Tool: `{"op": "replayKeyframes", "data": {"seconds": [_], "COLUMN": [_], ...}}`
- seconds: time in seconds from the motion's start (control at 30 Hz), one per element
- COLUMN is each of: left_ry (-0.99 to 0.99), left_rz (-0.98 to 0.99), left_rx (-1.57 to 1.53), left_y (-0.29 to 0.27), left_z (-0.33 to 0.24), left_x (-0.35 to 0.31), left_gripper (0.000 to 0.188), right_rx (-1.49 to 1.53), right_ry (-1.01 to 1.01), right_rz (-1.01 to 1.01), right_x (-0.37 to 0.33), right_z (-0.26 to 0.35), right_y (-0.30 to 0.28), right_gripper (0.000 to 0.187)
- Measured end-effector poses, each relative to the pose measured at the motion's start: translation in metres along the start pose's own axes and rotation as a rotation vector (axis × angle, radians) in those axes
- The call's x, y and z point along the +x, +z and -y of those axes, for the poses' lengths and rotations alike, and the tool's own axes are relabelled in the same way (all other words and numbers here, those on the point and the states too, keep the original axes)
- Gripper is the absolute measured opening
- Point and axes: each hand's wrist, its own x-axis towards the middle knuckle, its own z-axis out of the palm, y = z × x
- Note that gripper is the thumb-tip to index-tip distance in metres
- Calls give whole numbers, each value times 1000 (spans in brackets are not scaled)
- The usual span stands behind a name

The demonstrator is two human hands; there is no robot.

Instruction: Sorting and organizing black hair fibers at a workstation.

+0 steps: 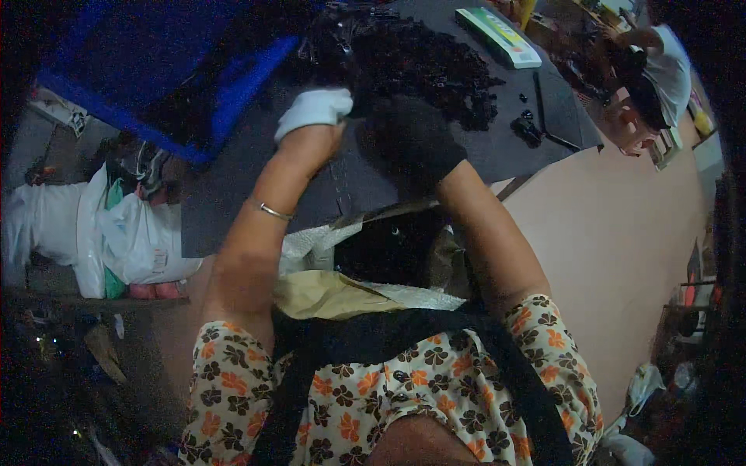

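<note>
A heap of small black parts (pixel 435 66) spreads over the far part of the dark grey table (pixel 299 213). My left hand (pixel 318 116) reaches to the heap's near left edge, with a white band of cloth, perhaps a glove cuff, around it. Its fingers merge into the dark and cannot be made out. Just right of it, my right hand (pixel 408 144) is in a dark glove, smeared by motion, above the table in front of the heap. Whether either hand holds a part is hidden. At the table's near edge, an open bag (pixel 322 299) with a dark inside lies against my lap.
A large blue bin (pixel 179 140) tilts at the upper left. A long green and white box (pixel 497 35) lies at the back right, near a thin black rod (pixel 540 109) and loose black pieces (pixel 527 130). White plastic bags (pixel 144 233) stand left. Another person (pixel 664 74) works at the far right.
</note>
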Motion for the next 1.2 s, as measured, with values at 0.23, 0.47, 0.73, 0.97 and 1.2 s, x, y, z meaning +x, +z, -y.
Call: {"op": "replayKeyframes", "data": {"seconds": [0.23,0.47,0.73,0.97,1.2], "left_ry": [-127,-186,-149,-169,-292], "left_rz": [-194,37,6,75,-200], "left_rx": [-817,-1133,-979,-1101,-1156], "left_y": [-18,-40,-46,-50,-36], "left_z": [25,-10,-19,-23,-35], "left_x": [-32,-61,-75,-80,-86], "left_gripper": [27,31,32,26,24], "right_rx": [239,233,106,145,544], "right_ry": [-51,-276,-256,-368,264], "right_rz": [-93,-177,105,5,-59], "right_x": [-10,-27,-25,-28,-30], "right_z": [8,7,25,24,27], "right_y": [-14,3,-20,-18,-2], "right_gripper": [18,23,28,28,17]}}
